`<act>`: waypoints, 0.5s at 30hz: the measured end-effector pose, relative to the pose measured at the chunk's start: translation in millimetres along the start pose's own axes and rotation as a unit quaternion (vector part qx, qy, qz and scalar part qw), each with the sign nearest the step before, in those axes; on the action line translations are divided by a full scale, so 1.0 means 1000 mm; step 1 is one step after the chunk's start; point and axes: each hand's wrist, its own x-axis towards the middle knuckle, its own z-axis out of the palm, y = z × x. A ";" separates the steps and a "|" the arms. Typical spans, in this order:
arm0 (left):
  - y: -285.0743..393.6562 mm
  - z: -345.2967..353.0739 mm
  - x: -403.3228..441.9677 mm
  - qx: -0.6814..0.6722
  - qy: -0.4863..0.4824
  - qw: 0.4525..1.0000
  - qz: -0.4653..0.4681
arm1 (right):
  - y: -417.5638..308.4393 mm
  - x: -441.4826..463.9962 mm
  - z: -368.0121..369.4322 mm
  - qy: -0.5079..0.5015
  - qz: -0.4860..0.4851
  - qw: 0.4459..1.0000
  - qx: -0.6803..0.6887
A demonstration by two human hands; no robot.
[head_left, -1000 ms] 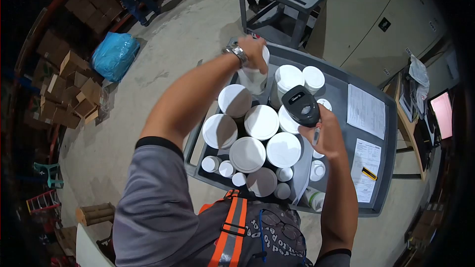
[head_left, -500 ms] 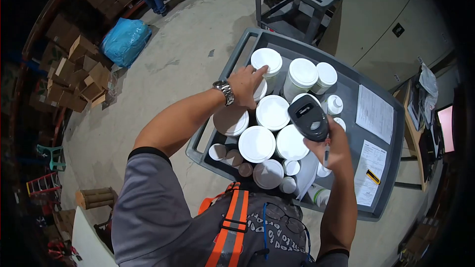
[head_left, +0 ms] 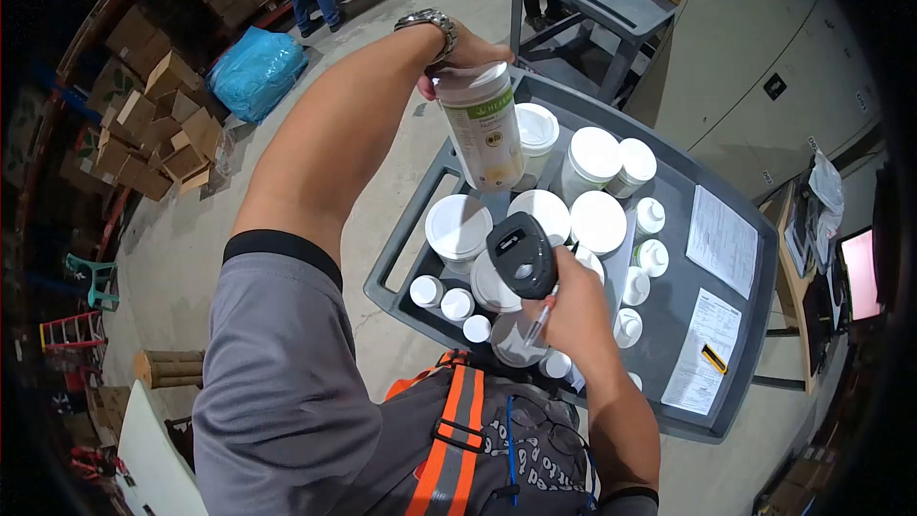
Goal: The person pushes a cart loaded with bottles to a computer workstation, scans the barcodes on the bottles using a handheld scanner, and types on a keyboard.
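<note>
Gripped near its lid by my left hand [head_left: 468, 50], a large white canister [head_left: 485, 139] with a green-banded label hangs tilted above the far left part of the grey cart [head_left: 755, 325]. My right hand [head_left: 573, 306] is closed around a black handheld scanner [head_left: 522, 256] and also has a clear pen [head_left: 538, 325] between its fingers. The scanner is over the canisters, its top facing up. Several white-lidded canisters [head_left: 458, 227] and small white bottles [head_left: 650, 258] stand upright on the cart, some partly hidden under the right hand.
Papers [head_left: 722, 241] and a yellow-black cutter [head_left: 714, 358] lie at the cart's right. Beyond it are another grey cart [head_left: 611, 0] with people beside it and beige cabinets [head_left: 735, 86]. Cardboard boxes [head_left: 172, 124] and a blue wrapped bundle [head_left: 256, 74] are at the left.
My left hand has taken hold of a large canister and lifted it, turning its label into view. My right hand has moved left and down with the scanner.
</note>
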 end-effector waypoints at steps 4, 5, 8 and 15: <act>0.001 -0.003 0.006 0.009 -0.025 0.999 -0.019 | -0.009 0.002 0.012 -0.013 0.029 0.998 -0.053; 0.003 -0.002 0.009 -0.001 -0.024 0.998 -0.057 | -0.010 0.003 0.014 -0.010 0.029 0.998 -0.052; 0.001 -0.001 0.014 -0.019 -0.045 0.996 -0.068 | -0.014 0.005 0.017 -0.030 0.032 0.994 -0.103; 0.006 0.003 0.021 0.002 -0.084 0.993 -0.085 | -0.009 0.001 0.014 -0.027 0.043 0.994 -0.102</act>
